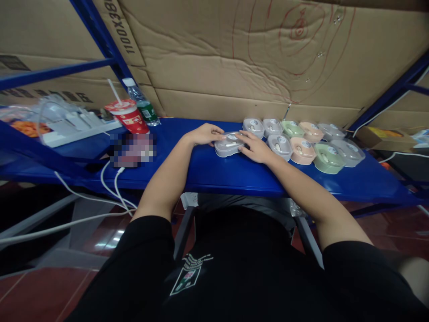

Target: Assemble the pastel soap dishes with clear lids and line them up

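Touching grey box (228, 150) on blue table (231, 175) with left hand (205, 134) and right hand (255, 146), loosely bent; cannot tell if gripping.
Close at right of grey box, other boxes (302, 151); farther left, red cup (130, 119), bottle (143, 103).

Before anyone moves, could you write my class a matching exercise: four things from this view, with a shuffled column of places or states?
1. Leftmost lidded container
2. Water bottle
3. Red rings
4. Red drink cup

A. White cap, green label
B. White straw poking out of the top
C. Between the left hand and right hand
D. Drawn on the cardboard

Pairs: 1-C, 2-A, 3-D, 4-B
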`<state>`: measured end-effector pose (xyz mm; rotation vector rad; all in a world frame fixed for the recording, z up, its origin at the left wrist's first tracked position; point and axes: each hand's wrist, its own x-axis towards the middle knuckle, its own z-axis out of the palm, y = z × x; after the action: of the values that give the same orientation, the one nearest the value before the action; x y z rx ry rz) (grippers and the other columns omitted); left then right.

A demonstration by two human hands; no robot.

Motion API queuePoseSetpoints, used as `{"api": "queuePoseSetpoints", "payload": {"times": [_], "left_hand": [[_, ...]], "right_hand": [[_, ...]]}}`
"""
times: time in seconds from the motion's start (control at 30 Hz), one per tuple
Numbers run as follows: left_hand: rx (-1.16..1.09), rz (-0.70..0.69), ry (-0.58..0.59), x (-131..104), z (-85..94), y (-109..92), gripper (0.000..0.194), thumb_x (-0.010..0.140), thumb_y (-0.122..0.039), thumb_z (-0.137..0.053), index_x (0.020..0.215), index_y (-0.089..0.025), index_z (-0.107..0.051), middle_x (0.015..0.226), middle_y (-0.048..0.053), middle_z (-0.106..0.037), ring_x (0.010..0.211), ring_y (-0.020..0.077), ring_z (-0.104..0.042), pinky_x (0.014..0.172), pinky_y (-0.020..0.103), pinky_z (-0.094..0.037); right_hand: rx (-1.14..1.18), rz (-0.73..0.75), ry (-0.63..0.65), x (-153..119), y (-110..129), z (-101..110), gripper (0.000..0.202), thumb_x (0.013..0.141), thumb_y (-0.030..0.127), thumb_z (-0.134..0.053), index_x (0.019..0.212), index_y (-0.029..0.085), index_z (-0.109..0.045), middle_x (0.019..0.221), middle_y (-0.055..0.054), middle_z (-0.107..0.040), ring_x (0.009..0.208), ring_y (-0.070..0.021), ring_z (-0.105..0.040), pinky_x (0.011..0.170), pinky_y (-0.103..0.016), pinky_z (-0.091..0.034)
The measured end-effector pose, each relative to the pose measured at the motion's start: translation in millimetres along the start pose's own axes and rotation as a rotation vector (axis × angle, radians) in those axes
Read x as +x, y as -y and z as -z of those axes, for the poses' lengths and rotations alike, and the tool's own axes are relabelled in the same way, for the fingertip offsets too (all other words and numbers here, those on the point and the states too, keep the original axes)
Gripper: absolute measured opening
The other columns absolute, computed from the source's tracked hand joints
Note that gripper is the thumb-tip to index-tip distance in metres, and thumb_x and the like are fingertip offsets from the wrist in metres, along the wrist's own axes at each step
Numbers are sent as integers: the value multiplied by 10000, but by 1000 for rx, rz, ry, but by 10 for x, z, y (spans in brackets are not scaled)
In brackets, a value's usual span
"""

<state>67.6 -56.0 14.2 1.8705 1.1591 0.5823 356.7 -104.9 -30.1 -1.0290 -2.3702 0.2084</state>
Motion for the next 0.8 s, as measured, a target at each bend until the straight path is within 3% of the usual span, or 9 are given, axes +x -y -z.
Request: {"api": "queuePoseSetpoints", "payload": {"times": [0.23, 0.33, 0.47, 0.6, 0.8], "left_hand": [[-39, 16, 29, 19, -56, 1, 637, 925, -430, -813, 1491, -169, -684, 1465, 193, -702, 1175, 272, -736, 843, 317, -622], [-52, 12, 35, 49, -65, 37, 661, 941, -416, -790, 1541, -179, -644, 1488, 198, -688, 1206, 274, -727, 860, 315, -615], [-51, -2, 33, 54, -69, 49, 662, 950, -411, -767, 1563, -199, -630, 1535, 193, -661, 1252, 282, -712, 877, 316, -611], [-34, 7, 44, 28, -75, 16, 672, 948, -411, -764, 1569, -196, -625, 1545, 198, -655, 1280, 301, -706, 881, 329, -619], [-54, 7, 54, 20, -76, -5, 683, 933, -411, -779, 1562, -190, -627, 1559, 199, -645, 1302, 312, -700, 899, 341, -623]], "right_hand": [[23, -29, -52, 35, -103, -38, 736, 859, 284, -637, 1592, 231, -601, 1688, -124, -539, 1549, -404, -516, 1318, -666, -374], [47, -11, -65, 32, -153, -50, 748, 848, 220, -612, 1596, 216, -591, 1688, -139, -532, 1570, -384, -495, 1336, -652, -352], [73, -12, -51, 12, -165, -67, 714, 925, 266, -631, 1633, 253, -544, 1724, -130, -485, 1617, -369, -437, 1352, -657, -319], [95, -99, -36, 8, -178, -83, 808, 904, 386, -805, 1652, 237, -535, 1742, -168, -464, 1663, -411, -354, 1352, -689, -279], [158, -144, -91, 35, -225, -51, 712, 835, 369, -928, 1505, 280, -706, 1611, -125, -635, 1551, -400, -540, 1325, -687, -344]]}}
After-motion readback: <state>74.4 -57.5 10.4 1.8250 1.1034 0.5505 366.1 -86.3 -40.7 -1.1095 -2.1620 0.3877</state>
